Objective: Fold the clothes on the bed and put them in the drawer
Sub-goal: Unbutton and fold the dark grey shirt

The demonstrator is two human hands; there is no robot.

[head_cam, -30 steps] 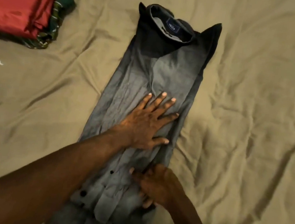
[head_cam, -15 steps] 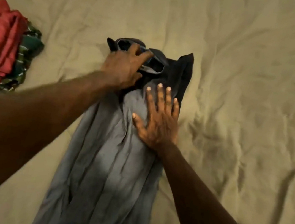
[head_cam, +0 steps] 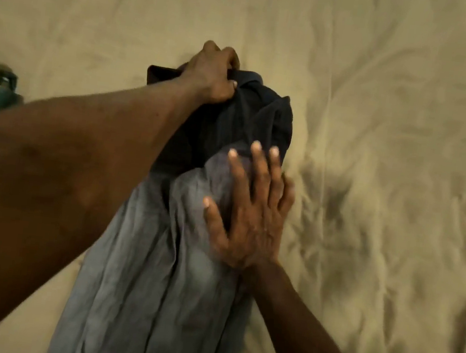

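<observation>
Both arms outstretched: left hand (head_cam: 213, 75) grips shirt (head_cam: 155, 269) collar, right hand (head_cam: 250, 219) flat

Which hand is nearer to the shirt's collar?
Left. The left hand grips the collar at the far end of the shirt. The right hand lies flat on the shirt's middle, short of the collar, on the side toward the person.

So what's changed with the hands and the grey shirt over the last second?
The left hand left the middle of the grey shirt, reached up to the collar and now grips it, bunching the top end. The right hand moved up from the lower part and now presses flat, fingers spread, below the dark top. Unchanged: the shirt lies folded lengthwise on the bed sheet.
</observation>
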